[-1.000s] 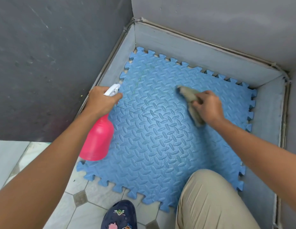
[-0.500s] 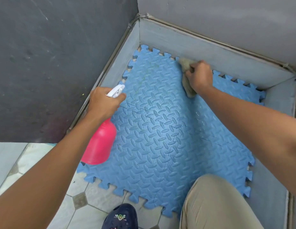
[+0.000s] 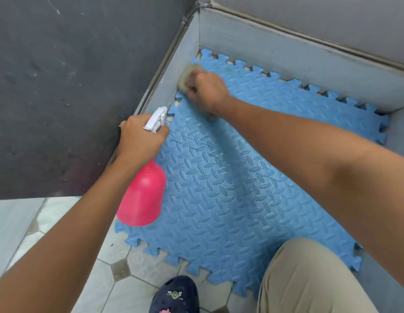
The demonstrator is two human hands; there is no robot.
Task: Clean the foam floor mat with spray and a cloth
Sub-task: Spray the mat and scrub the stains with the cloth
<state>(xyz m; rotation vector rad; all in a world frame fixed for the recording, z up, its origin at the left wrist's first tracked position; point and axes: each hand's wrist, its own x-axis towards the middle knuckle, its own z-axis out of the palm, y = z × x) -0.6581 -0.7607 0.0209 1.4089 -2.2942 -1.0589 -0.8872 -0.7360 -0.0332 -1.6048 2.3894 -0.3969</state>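
A blue foam floor mat [image 3: 230, 199] of interlocking tiles lies in a corner between grey walls. My left hand [image 3: 141, 137] grips the neck of a pink spray bottle [image 3: 142, 195] with a white trigger head, which hangs over the mat's left edge. My right hand [image 3: 206, 92] is closed on a beige cloth [image 3: 187, 75] and presses it on the mat near the far left corner. Most of the cloth is hidden under that hand.
A dark wall [image 3: 72, 86] rises on the left, and grey skirting [image 3: 298, 57] runs behind and to the right of the mat. Pale floor tiles [image 3: 67, 222] lie in front. My knee in beige trousers [image 3: 309, 279] and a dark slipper [image 3: 176, 294] are at the mat's near edge.
My right hand has swept the cloth from the middle right of the mat up and leftwards to the far left corner. The left hand with the bottle has stayed near the left edge.
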